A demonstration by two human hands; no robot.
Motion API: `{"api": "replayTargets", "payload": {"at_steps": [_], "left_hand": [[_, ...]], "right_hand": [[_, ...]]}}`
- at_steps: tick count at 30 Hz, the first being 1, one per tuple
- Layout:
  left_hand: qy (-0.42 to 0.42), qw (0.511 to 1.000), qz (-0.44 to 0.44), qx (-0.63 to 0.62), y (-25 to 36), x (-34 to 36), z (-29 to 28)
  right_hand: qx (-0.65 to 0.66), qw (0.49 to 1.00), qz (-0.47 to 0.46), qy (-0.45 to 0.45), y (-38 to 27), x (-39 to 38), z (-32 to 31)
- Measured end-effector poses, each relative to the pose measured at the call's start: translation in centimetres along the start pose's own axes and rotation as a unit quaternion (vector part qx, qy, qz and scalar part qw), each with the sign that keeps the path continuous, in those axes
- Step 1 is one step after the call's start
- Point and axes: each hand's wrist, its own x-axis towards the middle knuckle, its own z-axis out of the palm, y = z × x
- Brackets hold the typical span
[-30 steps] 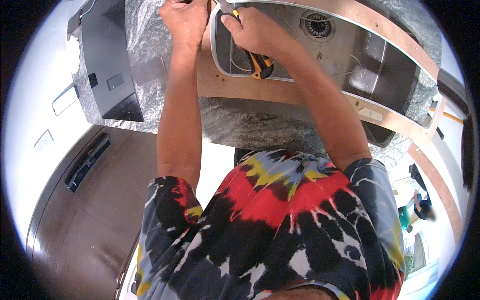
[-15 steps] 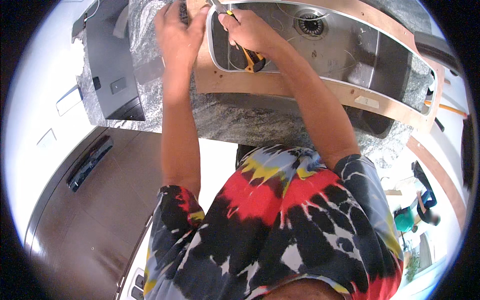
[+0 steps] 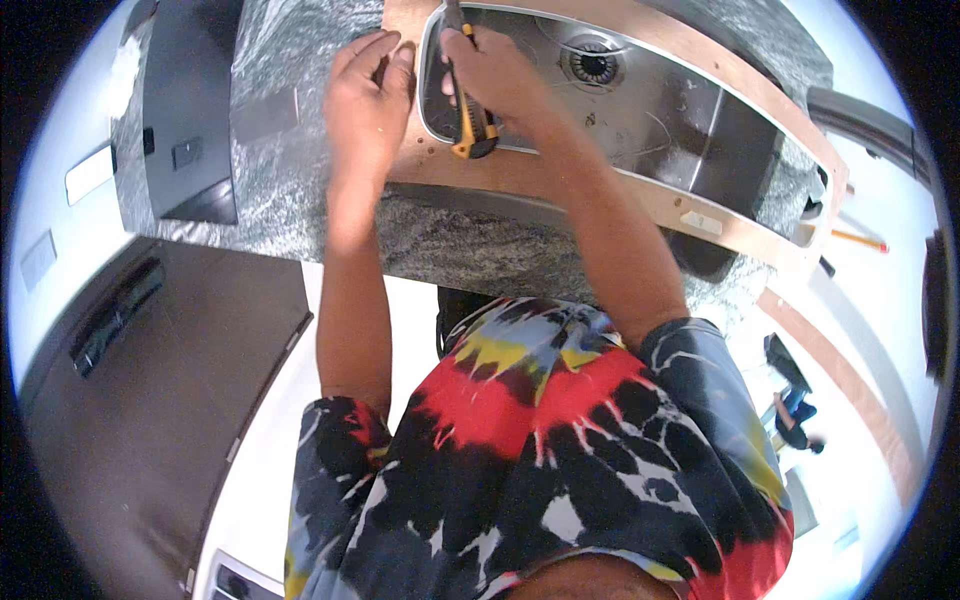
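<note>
Yellow-and-black utility knife (image 3: 470, 128) is in the R hand (image 3: 488, 75), over the L end of the sink (image 3: 645, 95), handle butt toward the wearer, grey front end running up to the pic's top edge; blade tip n/a, so can't tell if it's touching anything.

Progress, as far as shown: wood frame (image 3: 520, 172) is in place round the sink opening, w/ a pale edge along its inner side; knife is out & in hand. No finished cut visible at this res, so can't say how much is done vs. left.

R hand: closed round the handle, thumb laid along it, forearm slanting in from lower R across the frame. L hand (image 3: 368, 108): at the frame's L end, back of hand up, fingers half-curled, thumb a bit apart; can't tell if anything's pinched there. L forearm comes nearly straight up.

Further out: grey veined countertop (image 3: 470, 238) under/around it all, dark glossy panel (image 3: 195, 100) over on the L, drain (image 3: 594, 66) in the sink, small pale label (image 3: 701, 222) on the frame's near side.
</note>
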Motion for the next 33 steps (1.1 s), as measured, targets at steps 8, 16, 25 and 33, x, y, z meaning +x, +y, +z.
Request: {"api": "replayTargets", "payload": {"at_steps": [8, 16, 25, 33], "left_hand": [[-0.037, 0.994, -0.047, 0.091, 2.2, 6.1, 1.6], [0.048, 0.993, -0.031, 0.104, 1.0, 6.7, 4.7], [0.013, 0.985, -0.147, 0.088, 2.4, 8.8, 5.2], [0.006, 0.987, -0.083, 0.137, 0.8, 9.0, 4.8]], "right_hand": [[0.066, 0.993, -0.037, -0.087, 0.1, 0.6, -1.1], [0.057, 0.992, 0.017, -0.108, -1.0, 0.6, -2.1], [-0.015, 0.993, 0.011, -0.117, -1.6, 1.3, -2.8], [-0.034, 0.992, -0.026, -0.118, -1.5, 1.3, -2.7]]}}
